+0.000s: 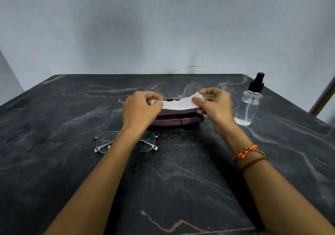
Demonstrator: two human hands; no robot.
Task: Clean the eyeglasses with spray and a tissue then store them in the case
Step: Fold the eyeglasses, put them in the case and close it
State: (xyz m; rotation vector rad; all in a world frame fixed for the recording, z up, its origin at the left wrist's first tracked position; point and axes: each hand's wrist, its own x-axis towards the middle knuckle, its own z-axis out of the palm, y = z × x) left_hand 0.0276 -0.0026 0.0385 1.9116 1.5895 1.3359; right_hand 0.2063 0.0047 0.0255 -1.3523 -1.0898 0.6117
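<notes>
A white tissue [178, 103] is stretched between my two hands above the maroon glasses case [178, 120]. My left hand [140, 110] pinches its left end, and my right hand [216, 104] pinches its right end. The case lies on the table behind the tissue, its lid partly hidden. The thin metal-framed eyeglasses [146, 141] rest folded on the table nearer to me, partly covered by my left forearm. A clear spray bottle [249, 104] with a black nozzle stands upright to the right of my right hand.
Everything sits on a dark marbled table [181, 171] against a pale wall. The table's right edge runs diagonally past the spray bottle. Bracelets circle my right wrist.
</notes>
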